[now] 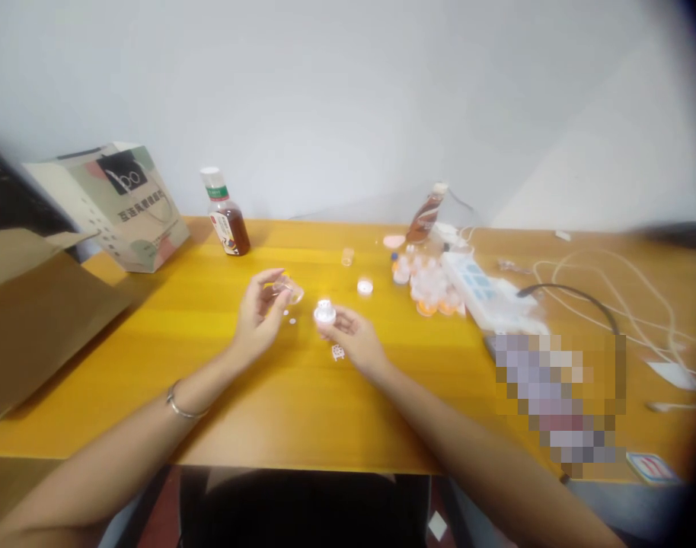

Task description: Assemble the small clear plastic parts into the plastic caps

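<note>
Between the thumb and fingers of my left hand (262, 308) is a small clear plastic cup (294, 292), tilted to the right. My right hand (356, 339) pinches a small round white piece (324, 313) with a raised top; blur hides its exact kind. The two hands are close together above the table, and the things they hold are apart. A flat white cut-out piece (337, 352) lies just below my right hand. Tiny white discs (292, 321) lie between the hands. Beyond them are a round white piece (365, 287) and a small clear cup (347, 256).
A dark drink bottle (229, 224), a paper bag (134, 205) and a cardboard box (45, 320) stand left. On the right are clustered small clear containers (431, 281), a tilted bottle (426, 213), a power strip (485, 293) and loose cables (616, 304). The table's front edge (314, 466) runs nearby.
</note>
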`<state>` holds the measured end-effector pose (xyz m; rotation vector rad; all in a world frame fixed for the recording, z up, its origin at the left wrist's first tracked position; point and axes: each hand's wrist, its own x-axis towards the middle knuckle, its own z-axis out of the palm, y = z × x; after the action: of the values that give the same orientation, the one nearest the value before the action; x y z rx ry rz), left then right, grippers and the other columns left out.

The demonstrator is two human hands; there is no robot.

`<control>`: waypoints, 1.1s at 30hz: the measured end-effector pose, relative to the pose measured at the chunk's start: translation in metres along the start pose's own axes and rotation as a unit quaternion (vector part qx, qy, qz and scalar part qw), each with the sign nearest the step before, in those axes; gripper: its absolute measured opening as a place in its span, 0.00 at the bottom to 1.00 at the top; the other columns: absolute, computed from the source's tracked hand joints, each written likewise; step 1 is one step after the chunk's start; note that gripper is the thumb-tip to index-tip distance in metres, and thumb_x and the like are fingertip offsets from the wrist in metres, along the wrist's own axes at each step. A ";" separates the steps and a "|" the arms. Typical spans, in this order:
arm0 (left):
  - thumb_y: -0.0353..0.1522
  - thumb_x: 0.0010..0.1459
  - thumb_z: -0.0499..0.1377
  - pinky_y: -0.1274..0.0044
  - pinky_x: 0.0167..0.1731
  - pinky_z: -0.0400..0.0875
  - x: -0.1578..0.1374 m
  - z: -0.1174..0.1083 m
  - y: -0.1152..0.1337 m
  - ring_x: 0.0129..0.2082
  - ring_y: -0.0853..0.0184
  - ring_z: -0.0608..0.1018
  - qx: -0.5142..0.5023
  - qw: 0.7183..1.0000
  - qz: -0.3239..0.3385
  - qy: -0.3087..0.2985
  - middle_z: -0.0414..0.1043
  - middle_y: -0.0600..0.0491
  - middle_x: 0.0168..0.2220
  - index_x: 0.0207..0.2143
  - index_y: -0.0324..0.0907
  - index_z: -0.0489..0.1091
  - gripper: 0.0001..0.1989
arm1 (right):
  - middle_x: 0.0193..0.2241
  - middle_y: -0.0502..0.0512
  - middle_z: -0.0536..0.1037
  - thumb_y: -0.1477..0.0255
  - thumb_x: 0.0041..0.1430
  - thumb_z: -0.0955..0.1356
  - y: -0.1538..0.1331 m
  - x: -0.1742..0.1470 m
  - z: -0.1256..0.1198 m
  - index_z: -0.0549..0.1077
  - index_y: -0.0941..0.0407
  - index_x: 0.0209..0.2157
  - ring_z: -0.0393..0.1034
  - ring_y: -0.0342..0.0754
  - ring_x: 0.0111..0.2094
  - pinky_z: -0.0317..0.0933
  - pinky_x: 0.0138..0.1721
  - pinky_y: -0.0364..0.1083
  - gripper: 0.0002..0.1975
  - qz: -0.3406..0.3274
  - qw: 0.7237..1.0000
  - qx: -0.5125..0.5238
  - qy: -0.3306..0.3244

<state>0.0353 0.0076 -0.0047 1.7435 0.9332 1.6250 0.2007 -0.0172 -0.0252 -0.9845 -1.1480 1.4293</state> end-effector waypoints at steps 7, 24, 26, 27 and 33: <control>0.31 0.55 0.55 0.71 0.43 0.67 -0.009 0.007 0.001 0.39 0.67 0.72 -0.063 0.998 -0.013 -0.015 0.66 0.48 0.40 0.45 0.40 0.61 0.14 | 0.27 0.48 0.75 0.71 0.39 0.72 0.002 0.000 0.000 0.71 0.56 0.37 0.69 0.40 0.26 0.63 0.34 0.43 0.18 0.022 1.000 -0.005 -0.016; 0.30 0.53 0.57 0.75 0.43 0.66 -0.012 0.002 0.000 0.41 0.66 0.72 0.001 0.984 -0.031 -0.174 0.68 0.48 0.41 0.44 0.41 0.63 0.14 | 0.24 0.47 0.72 0.70 0.43 0.71 -0.003 -0.006 0.003 0.70 0.56 0.34 0.63 0.38 0.22 0.56 0.22 0.38 0.13 0.003 0.997 -0.045 -0.058; 0.30 0.53 0.57 0.75 0.42 0.66 -0.013 0.003 -0.001 0.41 0.66 0.72 0.005 0.984 -0.038 -0.176 0.68 0.48 0.40 0.44 0.41 0.63 0.14 | 0.24 0.47 0.72 0.70 0.43 0.71 -0.004 -0.007 0.003 0.70 0.56 0.35 0.63 0.38 0.23 0.56 0.22 0.38 0.14 0.002 0.997 -0.044 -0.059; 0.30 0.53 0.57 0.75 0.42 0.66 -0.013 0.003 -0.001 0.41 0.66 0.72 0.005 0.983 -0.040 -0.177 0.68 0.48 0.40 0.43 0.40 0.63 0.14 | 0.24 0.47 0.72 0.70 0.43 0.71 -0.004 -0.007 0.003 0.70 0.56 0.35 0.63 0.38 0.23 0.56 0.22 0.39 0.14 0.002 0.997 -0.045 -0.060; 0.30 0.52 0.57 0.74 0.43 0.66 -0.012 0.006 0.000 0.40 0.67 0.72 -0.024 0.983 -0.053 -0.174 0.68 0.48 0.39 0.40 0.39 0.65 0.12 | 0.23 0.47 0.72 0.69 0.43 0.70 -0.006 -0.007 0.005 0.71 0.56 0.35 0.63 0.39 0.23 0.57 0.23 0.40 0.14 0.001 0.997 -0.054 -0.061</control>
<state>0.0413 -0.0020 -0.0128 1.8346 0.7953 1.2128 0.1987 -0.0251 -0.0181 -0.9838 -1.3247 1.4576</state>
